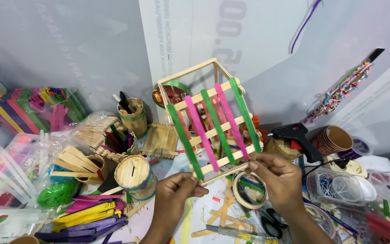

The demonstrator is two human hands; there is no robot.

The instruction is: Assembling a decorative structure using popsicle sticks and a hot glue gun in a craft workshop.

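Note:
A box-like frame of plain craft sticks (213, 129) is held up above the table, its front face crossed by green and pink sticks. My left hand (174, 199) grips the frame's lower left corner. Fingertips of my right hand (278, 178) pinch its lower right edge. The frame tilts, with its top leaning away to the right.
A black glue gun (296, 138) lies right of the frame. A tape roll (249, 190) and scissors (269, 221) sit below it. Left are a round stick-built pot (134, 174), loose coloured sticks (91, 217), stick bundles (32, 108) and a bead box (19, 158). Paper cups (335, 140) stand right.

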